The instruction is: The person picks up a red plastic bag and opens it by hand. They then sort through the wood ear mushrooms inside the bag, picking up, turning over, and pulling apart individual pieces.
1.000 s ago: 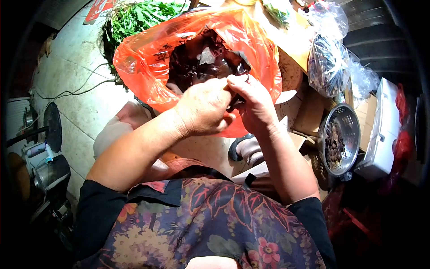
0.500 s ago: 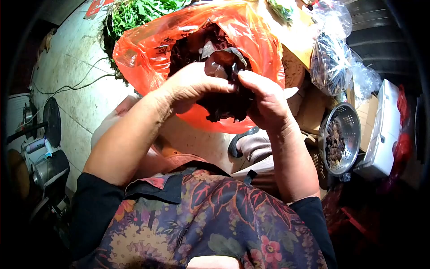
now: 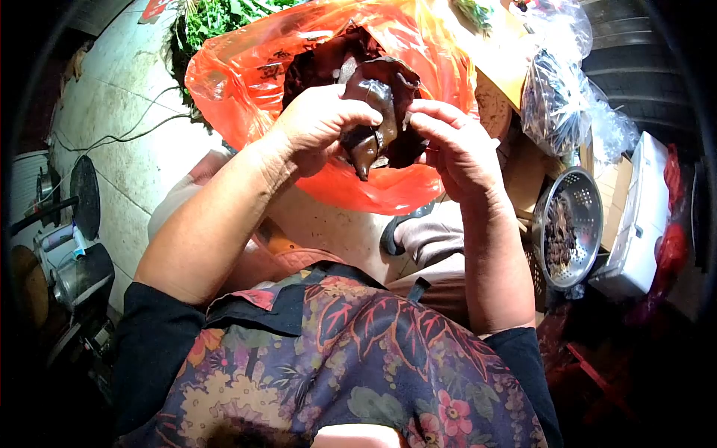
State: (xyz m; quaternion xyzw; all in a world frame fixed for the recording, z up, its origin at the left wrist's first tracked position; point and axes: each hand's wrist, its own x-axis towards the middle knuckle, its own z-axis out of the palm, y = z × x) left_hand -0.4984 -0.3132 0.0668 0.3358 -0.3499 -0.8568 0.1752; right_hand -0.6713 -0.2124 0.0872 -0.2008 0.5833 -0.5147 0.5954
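A large, wet, dark brown wood ear mushroom (image 3: 371, 97) is held over an orange-red plastic bag (image 3: 243, 75). Its surface is glossy and folded, with a pointed flap hanging down. My left hand (image 3: 317, 127) grips its left side, thumb on top and the other fingers hidden beneath. At the right edge, my right hand (image 3: 459, 145) has its thumb and fingers closed on the mushroom's rim. More dark wood ear (image 3: 317, 63) lies behind it in the bag's mouth.
Leafy greens (image 3: 224, 22) lie behind the bag. On the right are a metal colander (image 3: 590, 213) with dark dried pieces, a white foam box (image 3: 638, 216) and clear plastic bags (image 3: 556, 104). Cables (image 3: 123, 142) cross the tiled floor at left, near a dark round pan (image 3: 86, 198).
The mushroom has been turned and opened out, showing a broad glossy face and a hanging flap. Both hands have shifted slightly, and my right fingers now lie over its right edge.
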